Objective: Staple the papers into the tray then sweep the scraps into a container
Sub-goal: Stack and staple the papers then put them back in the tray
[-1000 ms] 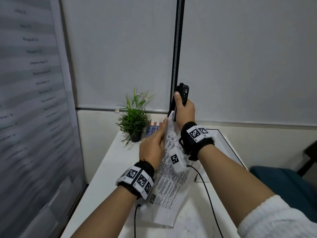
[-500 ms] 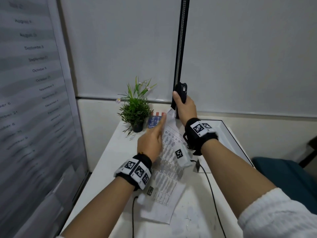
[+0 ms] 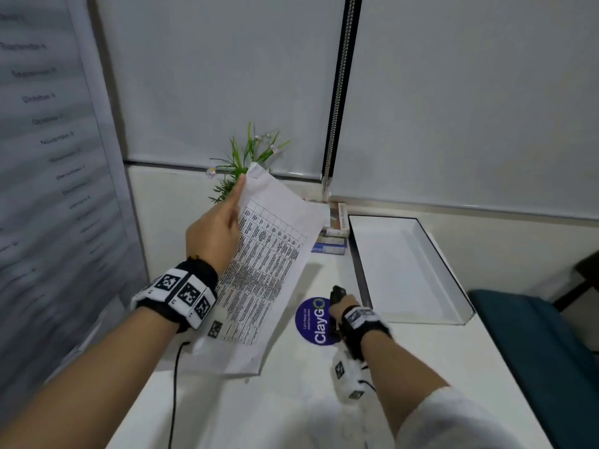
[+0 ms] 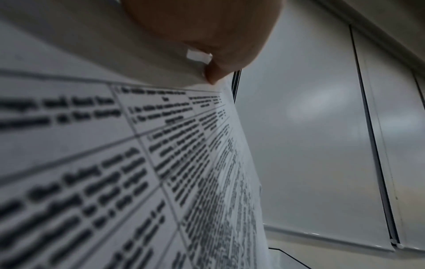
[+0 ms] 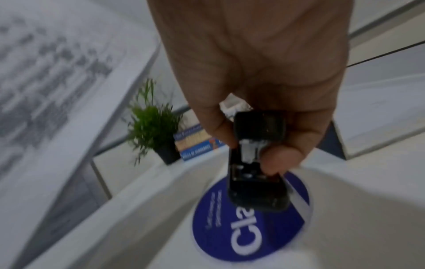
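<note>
My left hand (image 3: 223, 228) holds the printed papers (image 3: 265, 264) by their top corner, lifted and tilted above the white table; the sheets (image 4: 138, 163) fill the left wrist view, pinched under my thumb (image 4: 214, 45). My right hand (image 3: 343, 306) is low over the table, left of the tray, gripping a small black stapler (image 3: 337, 293). In the right wrist view the stapler (image 5: 257, 163) points down at a round blue sticker (image 5: 250, 229), fingers curled around it. The white tray (image 3: 431, 299) with a dark rim lies at the right and holds nothing.
A small potted plant (image 3: 246, 163) stands at the back, partly behind the papers. Stacked books (image 3: 334, 234) lie between plant and tray. The round blue sticker (image 3: 314, 322) sits on the table (image 3: 291, 416). A printed board (image 3: 48, 157) leans at the left; a teal seat (image 3: 534, 335) is at the right.
My right hand has taken the stapler off the papers' top corner and dropped down to the table by the blue sticker. The left hand has lifted the papers leftward. The camera tilted down.
</note>
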The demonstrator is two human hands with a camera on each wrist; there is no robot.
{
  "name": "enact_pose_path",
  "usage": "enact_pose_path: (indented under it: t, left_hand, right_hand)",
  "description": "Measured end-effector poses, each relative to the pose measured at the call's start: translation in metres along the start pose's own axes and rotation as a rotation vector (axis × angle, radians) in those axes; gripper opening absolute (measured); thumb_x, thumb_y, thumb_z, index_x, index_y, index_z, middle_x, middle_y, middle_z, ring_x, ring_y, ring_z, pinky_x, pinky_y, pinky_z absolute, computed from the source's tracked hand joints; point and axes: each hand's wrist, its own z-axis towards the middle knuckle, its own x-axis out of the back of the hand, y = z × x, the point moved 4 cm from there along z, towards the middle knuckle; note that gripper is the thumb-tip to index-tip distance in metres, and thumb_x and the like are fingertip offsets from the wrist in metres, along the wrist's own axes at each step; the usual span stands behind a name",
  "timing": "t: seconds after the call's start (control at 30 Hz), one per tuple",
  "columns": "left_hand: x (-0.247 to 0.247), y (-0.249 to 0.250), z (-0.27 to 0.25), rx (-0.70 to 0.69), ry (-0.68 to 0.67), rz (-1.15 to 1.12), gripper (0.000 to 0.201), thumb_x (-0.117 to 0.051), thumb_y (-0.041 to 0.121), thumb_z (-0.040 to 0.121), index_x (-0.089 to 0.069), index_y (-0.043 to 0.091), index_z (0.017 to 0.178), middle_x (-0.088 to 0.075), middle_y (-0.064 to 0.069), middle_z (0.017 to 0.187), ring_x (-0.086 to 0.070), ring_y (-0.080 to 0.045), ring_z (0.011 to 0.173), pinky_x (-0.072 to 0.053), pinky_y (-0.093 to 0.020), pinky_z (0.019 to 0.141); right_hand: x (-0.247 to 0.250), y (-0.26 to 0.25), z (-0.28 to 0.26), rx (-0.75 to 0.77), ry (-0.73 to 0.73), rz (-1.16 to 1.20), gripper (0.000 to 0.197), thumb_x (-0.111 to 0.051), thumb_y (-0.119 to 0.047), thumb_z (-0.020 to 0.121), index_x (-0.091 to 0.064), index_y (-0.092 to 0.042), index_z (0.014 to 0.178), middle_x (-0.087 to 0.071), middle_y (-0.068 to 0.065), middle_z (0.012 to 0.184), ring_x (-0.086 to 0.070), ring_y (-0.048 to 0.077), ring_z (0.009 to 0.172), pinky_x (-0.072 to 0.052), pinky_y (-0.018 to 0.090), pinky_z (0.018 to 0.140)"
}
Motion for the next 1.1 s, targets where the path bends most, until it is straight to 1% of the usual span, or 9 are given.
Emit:
enact_pose_path:
  t: [0.07, 0.27, 0.37, 0.47, 0.57, 0.63, 0.73, 0.87, 1.1]
  left_hand:
    - [-0.005, -0.004, 0.005, -0.013, 0.015, -0.009, 0.061, -0.041, 0.009, 0.095, -0.021, 0.036, 0.147, -0.050, -0.006, 0.070, -0.048, -0.022, 0.063, -0.034, -0.028, 0.060]
    - [-0.029, -0.018, 0.022, -0.021, 0.010, -0.031, 0.061, -0.041, 0.010, 0.096, -0.020, 0.035, 0.147, -0.043, 0.001, 0.063, -0.046, -0.019, 0.061, -0.028, -0.025, 0.047]
    - [-0.039, -0.022, 0.026, -0.039, 0.019, -0.053, 0.061, -0.042, 0.011, 0.095, -0.020, 0.034, 0.147, -0.047, 0.000, 0.067, -0.046, -0.017, 0.062, -0.024, -0.011, 0.046]
    - [-0.044, -0.017, 0.027, -0.048, 0.006, -0.091, 0.059, -0.042, 0.011, 0.096, -0.021, 0.033, 0.147, -0.045, 0.000, 0.068, -0.045, -0.017, 0.061, -0.024, -0.020, 0.045]
    - [-0.046, -0.012, 0.028, -0.027, 0.001, -0.140, 0.058, -0.042, 0.010, 0.096, -0.023, 0.033, 0.146, -0.038, 0.005, 0.058, -0.039, -0.015, 0.053, -0.025, -0.022, 0.044]
    - [-0.047, -0.009, 0.028, -0.028, -0.007, -0.169, 0.060, -0.041, 0.010, 0.096, -0.018, 0.035, 0.145, -0.034, 0.009, 0.054, -0.033, -0.009, 0.047, -0.026, -0.019, 0.045]
    - [-0.050, -0.008, 0.026, -0.030, -0.011, -0.183, 0.062, -0.042, 0.010, 0.096, -0.007, 0.035, 0.141, -0.041, 0.002, 0.057, -0.039, -0.015, 0.050, -0.027, -0.020, 0.044]
    - [-0.052, -0.004, 0.023, -0.020, -0.030, -0.168, 0.060, -0.041, 0.011, 0.096, -0.019, 0.034, 0.146, -0.037, 0.008, 0.056, -0.041, -0.016, 0.054, -0.027, -0.026, 0.046]
    - [-0.058, 0.014, 0.020, -0.040, -0.023, -0.223, 0.058, -0.041, 0.013, 0.097, -0.021, 0.038, 0.145, -0.035, 0.010, 0.052, -0.034, -0.007, 0.047, -0.026, -0.017, 0.044]
  right_hand:
    - [-0.009, -0.003, 0.009, 0.006, 0.086, -0.069, 0.052, -0.045, -0.018, 0.095, -0.029, 0.007, 0.138, -0.045, 0.021, 0.141, -0.047, 0.033, 0.129, -0.041, 0.038, 0.105]
    - [-0.016, -0.014, 0.050, 0.055, 0.223, -0.322, 0.040, -0.035, -0.018, 0.098, -0.035, -0.001, 0.134, -0.050, 0.016, 0.137, -0.048, 0.030, 0.128, -0.039, 0.037, 0.106]
    - [-0.017, -0.024, 0.065, 0.058, 0.247, -0.331, 0.040, -0.042, -0.025, 0.096, -0.042, -0.002, 0.129, -0.053, 0.016, 0.134, -0.050, 0.031, 0.124, -0.042, 0.038, 0.103]
    - [0.000, -0.027, 0.070, 0.109, 0.371, -0.386, 0.049, -0.044, -0.037, 0.093, -0.045, -0.006, 0.131, -0.047, 0.015, 0.136, -0.045, 0.032, 0.126, -0.040, 0.043, 0.101]
    - [0.030, -0.004, 0.064, 0.032, 0.549, -0.458, 0.064, -0.052, -0.027, 0.089, -0.025, -0.012, 0.145, -0.030, 0.013, 0.150, -0.028, 0.032, 0.137, -0.026, 0.047, 0.111]
    - [0.040, 0.024, 0.066, -0.108, 0.472, -0.298, 0.073, -0.055, -0.017, 0.087, -0.014, -0.012, 0.148, -0.027, 0.013, 0.152, -0.026, 0.031, 0.140, -0.024, 0.047, 0.115]
    - [0.026, 0.036, 0.066, -0.011, 0.290, -0.156, 0.048, -0.035, -0.003, 0.095, -0.028, -0.005, 0.143, -0.045, 0.020, 0.140, -0.046, 0.031, 0.128, -0.037, 0.038, 0.108]
    - [0.014, 0.021, 0.068, 0.065, 0.360, -0.156, 0.041, -0.033, 0.000, 0.096, -0.036, 0.000, 0.136, -0.054, 0.018, 0.133, -0.054, 0.029, 0.122, -0.042, 0.035, 0.101]
    - [0.018, 0.006, 0.069, 0.139, 0.344, -0.165, 0.039, -0.032, -0.008, 0.096, -0.039, -0.006, 0.134, -0.053, 0.015, 0.133, -0.052, 0.030, 0.121, -0.043, 0.039, 0.099]
